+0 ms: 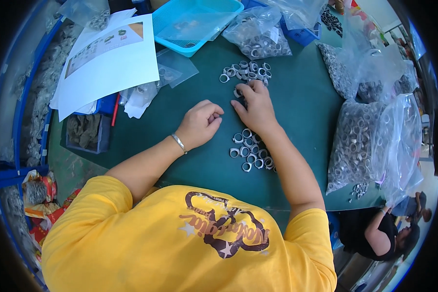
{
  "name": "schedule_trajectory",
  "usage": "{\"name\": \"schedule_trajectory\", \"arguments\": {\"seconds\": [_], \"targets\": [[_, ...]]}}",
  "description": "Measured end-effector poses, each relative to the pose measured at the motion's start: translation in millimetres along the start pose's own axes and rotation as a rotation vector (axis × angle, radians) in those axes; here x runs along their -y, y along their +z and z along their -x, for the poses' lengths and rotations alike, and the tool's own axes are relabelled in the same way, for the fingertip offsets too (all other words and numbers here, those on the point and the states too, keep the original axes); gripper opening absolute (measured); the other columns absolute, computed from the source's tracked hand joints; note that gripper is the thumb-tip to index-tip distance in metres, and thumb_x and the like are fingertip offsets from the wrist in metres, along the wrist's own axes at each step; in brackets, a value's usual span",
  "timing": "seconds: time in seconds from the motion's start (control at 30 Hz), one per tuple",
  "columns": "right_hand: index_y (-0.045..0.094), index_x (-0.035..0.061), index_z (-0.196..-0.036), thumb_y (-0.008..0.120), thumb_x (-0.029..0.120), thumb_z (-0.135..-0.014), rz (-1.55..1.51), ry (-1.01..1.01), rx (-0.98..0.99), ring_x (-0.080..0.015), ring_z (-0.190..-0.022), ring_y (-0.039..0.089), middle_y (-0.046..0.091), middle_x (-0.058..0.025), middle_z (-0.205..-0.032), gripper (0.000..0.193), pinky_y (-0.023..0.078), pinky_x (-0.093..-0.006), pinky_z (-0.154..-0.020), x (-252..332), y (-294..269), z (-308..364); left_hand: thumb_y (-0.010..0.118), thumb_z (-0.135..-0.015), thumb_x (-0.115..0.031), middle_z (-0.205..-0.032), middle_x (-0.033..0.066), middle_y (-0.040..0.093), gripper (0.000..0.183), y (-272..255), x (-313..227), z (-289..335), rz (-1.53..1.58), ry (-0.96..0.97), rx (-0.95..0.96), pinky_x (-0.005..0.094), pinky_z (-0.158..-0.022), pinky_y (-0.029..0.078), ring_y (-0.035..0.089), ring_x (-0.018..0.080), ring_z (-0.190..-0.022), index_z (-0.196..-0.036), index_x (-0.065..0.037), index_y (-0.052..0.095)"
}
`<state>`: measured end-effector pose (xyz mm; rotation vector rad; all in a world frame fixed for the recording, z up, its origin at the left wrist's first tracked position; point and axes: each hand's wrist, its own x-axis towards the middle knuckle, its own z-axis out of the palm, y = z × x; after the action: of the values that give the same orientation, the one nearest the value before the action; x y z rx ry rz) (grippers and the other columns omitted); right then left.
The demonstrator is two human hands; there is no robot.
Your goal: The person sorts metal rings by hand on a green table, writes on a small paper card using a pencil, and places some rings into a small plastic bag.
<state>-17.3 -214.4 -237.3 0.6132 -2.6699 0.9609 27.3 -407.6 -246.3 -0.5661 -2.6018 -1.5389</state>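
My right hand (258,108) at far rings (252,75), likely picking; left hand (197,124) curled. Can't tell either grip. Next needs careful pinch.

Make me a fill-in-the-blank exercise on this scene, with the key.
1. The metal bracelet circles the person's ____ wrist.
2. Of the two loose piles of metal rings, the right hand is at the one ____ from the torso.
3. The person's printed T-shirt is ____.
4. The large plastic bag lies on the person's ____ side.

Missing words: left; farther; yellow; right.
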Motion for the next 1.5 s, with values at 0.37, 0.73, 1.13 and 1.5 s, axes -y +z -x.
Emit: {"name": "schedule_trajectory", "arguments": {"seconds": [0.37,0.73,1.13,1.5], "targets": [[0.064,0.0061,-0.080,0.074,0.011,-0.073,0.082,0.003,-0.145,-0.0327,-0.090,0.054,0.058,-0.0130,-0.096,0.014,0.046,-0.0403,-0.080,-21.3,-31.3,-8.7,0.065,-0.078,-0.003,-0.083,0.0083,0.058,0.011,-2.5,0.5,0.8,0.019,-0.031,0.008,0.0292,-0.062,0.050,0.059,0.0186,-0.066,-0.089,-0.002,0.064],[0.062,0.0066,-0.092,0.073,0.012,-0.070,0.057,0.111,-0.073,-0.0321,-0.087,0.053,0.057,-0.0106,-0.092,0.026,0.046,-0.0407,-0.077,-52.8,-21.3,-13.0,0.065,-0.077,-0.002,-0.082,0.0082,0.058,0.010,-2.8,3.0,1.1,0.022,-0.026,0.005,0.0290,-0.061,0.050,0.059,0.0185,-0.065,-0.087,-0.002,0.064],[0.056,0.0059,-0.083,0.076,0.027,-0.066,0.034,0.167,-0.047,-0.0316,-0.089,0.053,0.056,-0.0099,-0.090,0.034,0.043,-0.0419,-0.075,-44.6,-18.7,-16.9,0.065,-0.077,-0.001,-0.082,0.0064,0.057,0.010,-1.7,2.7,1.3,0.009,0.010,0.003,0.0267,-0.059,0.048,0.057,0.0154,-0.063,-0.087,-0.002,0.064],[0.057,0.0084,-0.083,0.070,0.023,-0.065,0.140,0.164,-0.090,-0.0293,-0.086,0.052,0.056,-0.0070,-0.088,0.026,0.041,-0.0415,-0.074,-41.2,1.3,-13.7,0.064,-0.078,0.001,-0.085,0.0045,0.057,0.011,-1.5,4.3,0.9,0.011,0.013,0.021,0.0215,-0.058,0.046,0.055,0.0099,-0.062,-0.089,-0.001,0.064]]}}
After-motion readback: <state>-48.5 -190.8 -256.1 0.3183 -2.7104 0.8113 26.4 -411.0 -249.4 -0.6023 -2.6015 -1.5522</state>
